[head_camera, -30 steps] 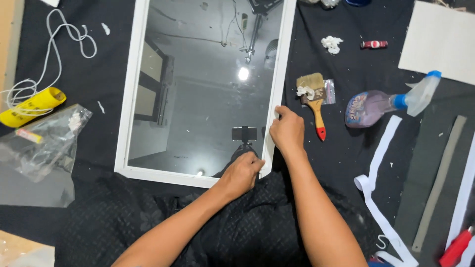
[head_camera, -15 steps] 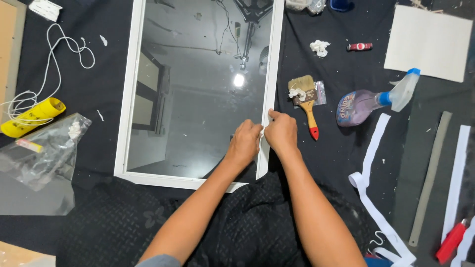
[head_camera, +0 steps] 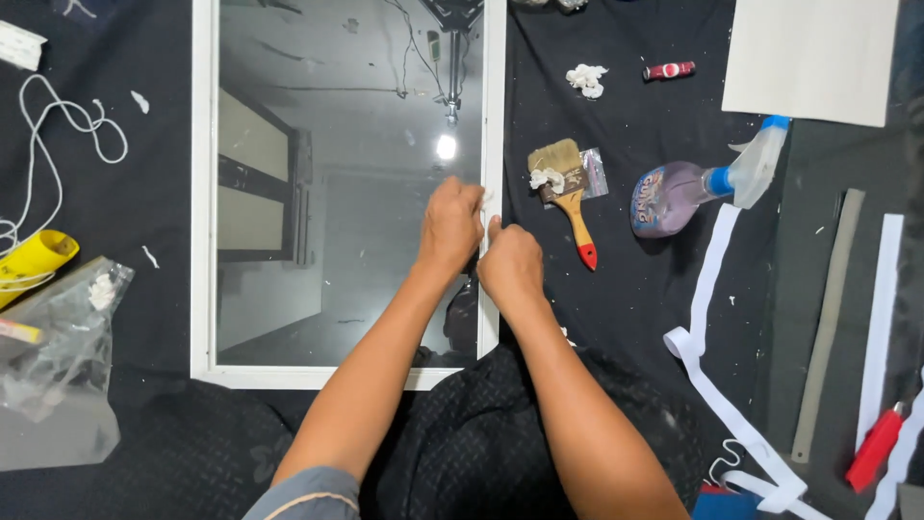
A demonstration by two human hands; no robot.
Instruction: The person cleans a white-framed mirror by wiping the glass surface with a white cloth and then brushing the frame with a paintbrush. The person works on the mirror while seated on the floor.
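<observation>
I see both hands on the right-hand white strip of the mirror frame, whose long axis runs straight away from me. My left hand sits slightly farther up, fingers curled and pinching at the strip's inner edge; my right hand presses it just below, fingers closed. The paintbrush lies near, to their right.
</observation>
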